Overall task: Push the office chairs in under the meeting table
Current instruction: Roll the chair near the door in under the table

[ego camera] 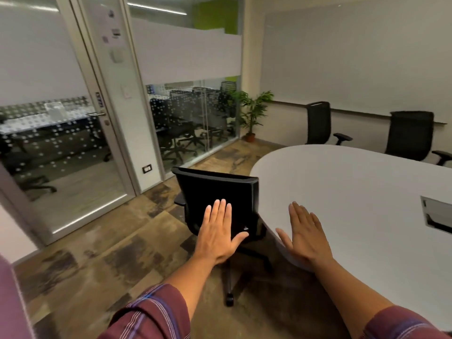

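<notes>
Glass walls and a door close the left side of the room, with a potted plant in the far corner. At the near rounded end of the white meeting table, a black office chair stands with its seat tucked under the edge. The left hand lies flat and open on its backrest, the right hand open over the table, holding nothing; two more chairs stand beyond the far side.

1. The nearest office chair was black all over, as were two more chairs by the far wall.
2. The meeting table had a plain pale grey top.
3. The floor was mottled brown and tan with dark patches.
4. The sleeves were maroon plaid with blue and white lines.
5. The potted plant was green in a terracotta pot.
6. The glass partition carried a frosted white band above white dots.
</notes>
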Motion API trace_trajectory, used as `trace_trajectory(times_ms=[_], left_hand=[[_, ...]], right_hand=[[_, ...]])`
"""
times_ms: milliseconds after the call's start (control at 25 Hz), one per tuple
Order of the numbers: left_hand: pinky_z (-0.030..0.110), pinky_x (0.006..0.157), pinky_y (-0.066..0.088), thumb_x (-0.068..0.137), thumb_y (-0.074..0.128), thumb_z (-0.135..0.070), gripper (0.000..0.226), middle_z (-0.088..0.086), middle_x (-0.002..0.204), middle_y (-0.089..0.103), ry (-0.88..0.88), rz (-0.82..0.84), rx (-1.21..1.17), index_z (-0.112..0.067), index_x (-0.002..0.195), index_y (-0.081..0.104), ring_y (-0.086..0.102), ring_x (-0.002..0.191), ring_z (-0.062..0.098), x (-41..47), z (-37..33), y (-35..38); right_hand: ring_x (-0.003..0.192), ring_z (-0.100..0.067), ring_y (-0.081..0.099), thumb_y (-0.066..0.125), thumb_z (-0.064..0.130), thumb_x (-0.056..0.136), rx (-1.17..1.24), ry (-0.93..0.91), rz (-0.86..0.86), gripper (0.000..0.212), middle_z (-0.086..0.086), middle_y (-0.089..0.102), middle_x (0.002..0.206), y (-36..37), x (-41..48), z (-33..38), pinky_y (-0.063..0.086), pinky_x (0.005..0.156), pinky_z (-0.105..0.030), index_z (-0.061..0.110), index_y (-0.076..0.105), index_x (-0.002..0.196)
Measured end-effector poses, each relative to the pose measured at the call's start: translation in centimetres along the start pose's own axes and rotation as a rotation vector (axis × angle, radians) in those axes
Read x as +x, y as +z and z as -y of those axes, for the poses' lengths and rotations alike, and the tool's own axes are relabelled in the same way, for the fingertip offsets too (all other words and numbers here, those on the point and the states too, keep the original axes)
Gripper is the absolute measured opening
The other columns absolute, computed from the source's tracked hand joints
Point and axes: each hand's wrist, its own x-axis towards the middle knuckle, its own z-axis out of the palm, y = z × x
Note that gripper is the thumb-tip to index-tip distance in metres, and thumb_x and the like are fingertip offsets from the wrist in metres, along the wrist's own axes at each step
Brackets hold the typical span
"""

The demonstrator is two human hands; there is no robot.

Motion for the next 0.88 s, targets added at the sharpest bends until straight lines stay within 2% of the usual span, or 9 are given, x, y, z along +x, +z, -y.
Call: trace_trajectory(times_ms=[160,320,440,520,680,800,880], left_hand=[[0.055,0.135,0.001,0.099,0.005,-0.085,0.107,0.019,0.179,0.007,-0.091,-0.024,-0.022,-0.005,0.170,0.008,-0.003,0.167,0.032,-0.6,5.0,1.2],[0.052,0.134,-0.003,0.100,0.009,-0.084,0.105,0.017,0.179,0.002,-0.145,-0.025,-0.023,-0.005,0.170,0.006,-0.006,0.167,0.031,-0.2,8.4,2.5],[0.052,0.134,-0.002,0.102,0.012,-0.083,0.104,0.018,0.178,0.001,-0.175,-0.045,0.006,-0.004,0.170,0.008,-0.003,0.167,0.033,1.6,11.5,2.9],[0.052,0.135,-0.003,0.101,0.006,-0.084,0.105,0.018,0.178,-0.002,-0.214,-0.021,0.014,-0.004,0.170,0.006,-0.007,0.166,0.032,3.8,13.5,3.2],[0.047,0.133,-0.015,0.096,-0.006,-0.086,0.107,0.015,0.177,-0.014,-0.225,0.004,0.050,-0.008,0.169,-0.008,-0.020,0.164,0.028,9.6,16.6,3.6],[0.047,0.133,-0.015,0.098,-0.004,-0.084,0.104,0.013,0.177,-0.017,-0.202,0.031,0.035,-0.008,0.169,-0.009,-0.022,0.164,0.027,14.9,18.3,3.9],[0.047,0.133,-0.014,0.098,-0.004,-0.084,0.104,0.014,0.177,-0.016,-0.184,0.033,0.030,-0.008,0.169,-0.008,-0.023,0.164,0.026,18.3,18.8,4.6]], right_hand=[[0.168,-0.023,-0.005,-0.008,0.083,0.097,-0.017,-0.117,0.027,0.100,-0.004,-0.002,0.182,2.1,3.7,5.0,-0.008,0.133,-0.042,0.019,-0.002,0.173],[0.166,-0.020,-0.014,-0.008,0.082,0.099,-0.010,-0.203,0.028,0.095,0.000,-0.012,0.181,4.0,7.5,8.6,-0.016,0.129,-0.039,0.022,-0.007,0.173],[0.165,-0.019,-0.018,-0.009,0.082,0.099,0.026,-0.244,0.010,0.092,0.003,-0.017,0.179,5.1,11.3,10.7,-0.015,0.130,-0.039,0.025,-0.012,0.171],[0.165,-0.019,-0.018,-0.006,0.082,0.100,0.052,-0.269,0.005,0.093,0.002,-0.016,0.178,6.0,14.6,11.7,-0.012,0.132,-0.041,0.023,-0.010,0.171],[0.166,-0.020,-0.013,0.000,0.082,0.102,0.057,-0.287,-0.006,0.094,-0.003,-0.008,0.182,6.9,21.5,12.3,-0.012,0.131,-0.040,0.019,-0.005,0.173],[0.167,-0.021,-0.009,0.006,0.084,0.102,0.055,-0.299,0.022,0.098,-0.005,-0.004,0.182,7.5,27.1,11.9,-0.013,0.130,-0.038,0.017,-0.003,0.173],[0.168,-0.023,-0.004,0.004,0.089,0.098,0.062,-0.283,0.056,0.105,-0.006,-0.001,0.183,8.4,30.0,10.9,-0.008,0.131,-0.040,0.017,-0.002,0.173]])
